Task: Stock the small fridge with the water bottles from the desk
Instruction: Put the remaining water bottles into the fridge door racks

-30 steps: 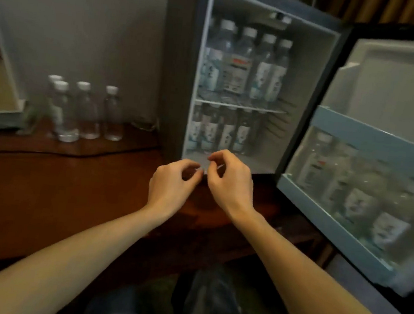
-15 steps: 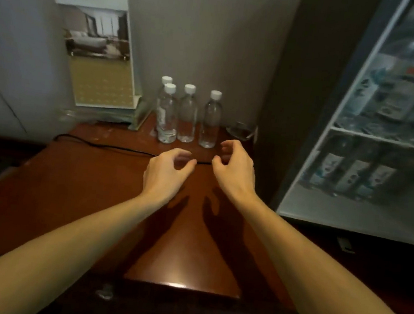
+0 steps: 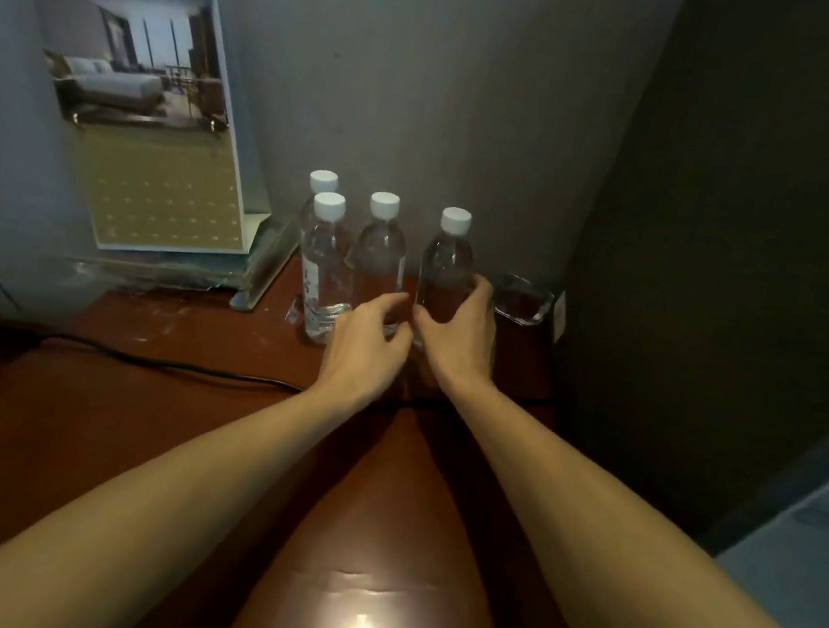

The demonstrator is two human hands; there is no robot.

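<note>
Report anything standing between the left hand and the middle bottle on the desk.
Nothing visible does. The left hand is right at the middle bottle, its base hidden behind that hand; the right hand grips the right bottle beside it.

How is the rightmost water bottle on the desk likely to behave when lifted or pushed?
The rightmost bottle looks full of water, so it is probably heavy for its size. Tall, narrow and upright, it would likely tip if pushed near the cap; the right hand wraps it low down. Its smooth clear wall may be slippery and dent slightly.
</note>
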